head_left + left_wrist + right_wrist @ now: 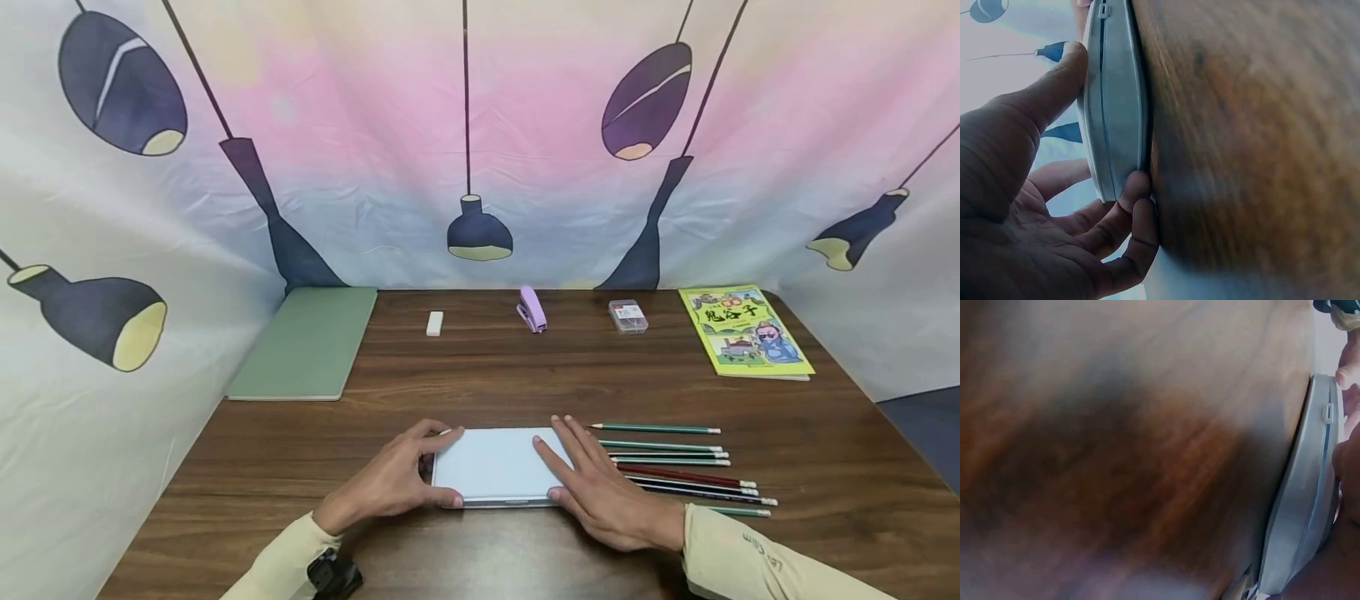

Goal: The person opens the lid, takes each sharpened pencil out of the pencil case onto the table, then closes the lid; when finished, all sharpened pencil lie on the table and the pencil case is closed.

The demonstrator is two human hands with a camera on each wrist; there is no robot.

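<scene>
A flat, pale blue-white pencil box (495,467) lies closed on the table near its front, long side toward me. A small latch (1104,10) shows on its front side in the left wrist view. My left hand (395,475) grips the left end, thumb at the front edge and fingers bent around the end and far edge. Across the right end of the lid, my right hand (603,492) rests with fingers extended and spread, its thumb at the front edge. Right beside that hand lie several pencils (675,472), green, dark and red, partly hidden by it.
Along the back of the wooden table (450,367) are a green folder (307,346), a white eraser (434,323), a purple stapler (531,310), a small clear plastic box (628,317) and a yellow-green comic-style book (746,332). A printed cloth (375,167) hangs behind.
</scene>
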